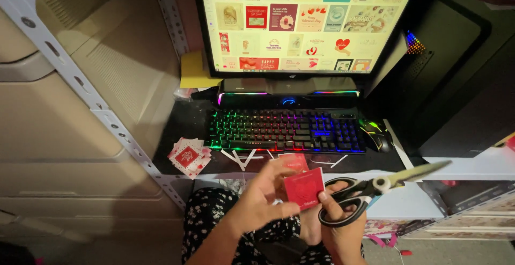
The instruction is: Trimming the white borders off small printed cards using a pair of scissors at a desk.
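Small red card point(304, 188) at 6 o'clock of view, pinched by left hand point(263, 198) from its 9 o'clock edge. Right hand point(335, 219) at card's 4 o'clock, fingers through black scissors point(375, 190) handles, blades shut, pointing 2 o'clock. Cut red cards point(188, 156) on counter point(188, 120) at 10 o'clock. Backlit keyboard point(284, 130), monitor point(306, 26) at 12 o'clock.

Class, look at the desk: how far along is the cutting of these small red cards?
Done: a pile of trimmed red-and-white cards by the backlit keyboard, with white paper offcuts along the desk edge. In hand: left hand holds one small red card; right hand grips black-handled scissors. Left: another red card on the desk; whether more wait cannot be told.
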